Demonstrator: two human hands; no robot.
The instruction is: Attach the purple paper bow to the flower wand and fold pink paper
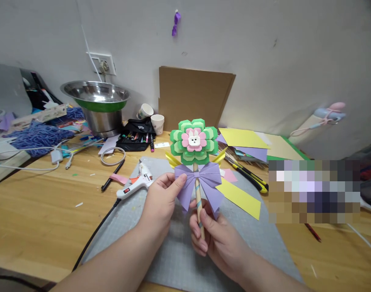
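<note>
In the head view a paper flower wand (194, 142) stands upright before me, its petals green around a pink centre with a small white face. A purple paper bow (212, 175) sits below the bloom on the stick, and yellow paper pieces (172, 159) poke out at both sides. My left hand (162, 198) pinches the bow's left loop between thumb and fingers. Lower down, my right hand (214, 231) is wrapped around the striped stick (198, 202). Left of my left hand a white hot glue gun (136, 184) lies on the grey cutting mat (170, 259).
Behind stand a steel basin (95, 95), a black pencil case (136, 136), paper cups (157, 123) and a cardboard sheet (194, 97). Yellow paper (242, 198) and a utility knife (249, 176) lie to the right. The glue gun's cord (95, 235) runs along the left. A right-hand patch is pixelated.
</note>
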